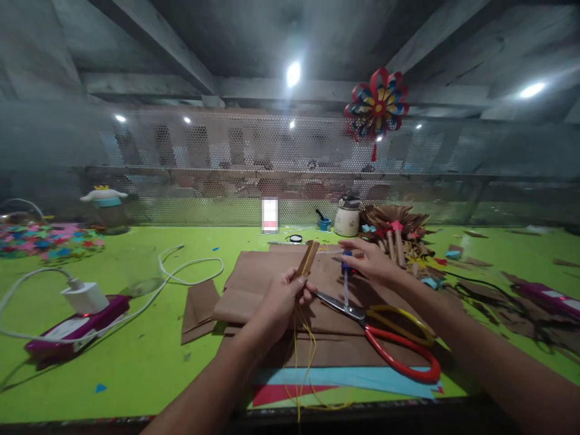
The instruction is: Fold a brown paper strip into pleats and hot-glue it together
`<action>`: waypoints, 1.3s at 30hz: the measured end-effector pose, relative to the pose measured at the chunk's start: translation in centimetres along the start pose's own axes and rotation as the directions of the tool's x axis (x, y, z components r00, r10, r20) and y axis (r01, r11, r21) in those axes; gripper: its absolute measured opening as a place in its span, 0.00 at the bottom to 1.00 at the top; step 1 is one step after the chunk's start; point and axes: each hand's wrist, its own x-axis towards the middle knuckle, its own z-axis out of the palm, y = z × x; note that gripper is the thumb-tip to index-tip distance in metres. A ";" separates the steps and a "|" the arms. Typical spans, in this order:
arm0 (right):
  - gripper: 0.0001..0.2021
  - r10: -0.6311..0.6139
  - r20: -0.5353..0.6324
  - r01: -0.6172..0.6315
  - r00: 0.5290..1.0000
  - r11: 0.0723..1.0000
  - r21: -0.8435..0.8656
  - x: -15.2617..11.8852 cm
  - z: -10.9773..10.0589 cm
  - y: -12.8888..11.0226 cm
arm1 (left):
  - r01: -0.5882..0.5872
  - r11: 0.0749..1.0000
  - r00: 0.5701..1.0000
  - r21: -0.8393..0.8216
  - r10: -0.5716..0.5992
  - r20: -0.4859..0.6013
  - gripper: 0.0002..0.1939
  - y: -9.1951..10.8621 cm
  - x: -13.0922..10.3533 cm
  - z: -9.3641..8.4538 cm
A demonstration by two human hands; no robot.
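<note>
My left hand (290, 289) is closed round a narrow folded strip of brown paper (309, 257), which stands up tilted. Thin yellow strings (312, 344) hang below that hand toward the table's front edge. My right hand (367, 261) has its thumb and fingers around a blue glue gun (347, 261), its index finger stretched out. A translucent glue stick (346, 290) runs from the gun toward me. Scissors (362, 315) with red and yellow handles lie between my arms on stacked brown paper (254, 272), their tips close to my left hand.
Purple power strips (81, 329) lie left and right (550, 297), the left one with a white charger and cable. Behind stand a lidded jar (347, 216), a lit phone (270, 215) and brown paper crafts (396, 220). Paper scraps lie at right, coloured cutouts (49, 240) at left.
</note>
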 end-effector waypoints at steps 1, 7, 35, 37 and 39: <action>0.23 0.020 0.012 -0.021 1.000 0.992 0.123 0.0 0.3 -1.7 | -0.014 0.999 1.000 0.038 0.014 -0.008 0.06 -0.1 0.0 0.1; 0.41 0.213 -0.078 -0.171 0.974 0.916 0.362 -0.1 4.3 -8.0 | -0.149 0.923 0.986 0.355 0.165 -0.015 0.10 -0.5 0.2 0.1; 0.33 0.163 -0.068 -0.082 0.984 0.764 0.640 -1.0 5.9 -6.1 | 0.128 0.991 0.991 0.025 -0.129 0.035 0.14 0.7 -0.8 1.2; 0.30 0.175 -0.062 -0.089 0.983 0.736 0.671 -0.8 5.8 -6.0 | 0.129 0.990 0.991 0.057 -0.130 0.024 0.14 0.5 -0.6 1.0; 0.28 0.196 -0.074 -0.099 0.978 0.745 0.659 -0.7 5.7 -6.0 | 0.125 0.988 0.992 0.093 -0.126 0.012 0.14 0.3 -0.5 0.8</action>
